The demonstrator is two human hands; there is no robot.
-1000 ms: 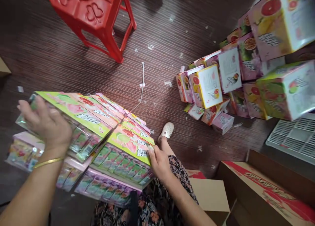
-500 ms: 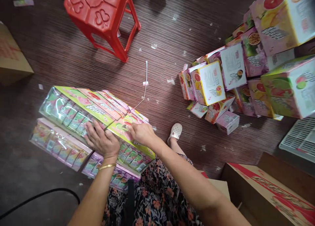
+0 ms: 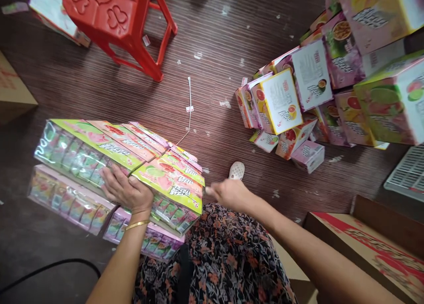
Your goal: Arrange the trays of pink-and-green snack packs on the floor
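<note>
With the left hand point(image 3: 127, 191) pressed flat, fingers spread, on the packs point(image 3: 115, 162) fanned across the lap and the right hand point(image 3: 228, 193) just beside them, empty (fingers loosely curled), the unsteadied right side could slide floorward.

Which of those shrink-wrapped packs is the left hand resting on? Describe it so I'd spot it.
Start at the red stool and come down to the stacked packs on the person's lap. The left hand lies on the green-topped pack on the left; the layer under it is pink.
</note>
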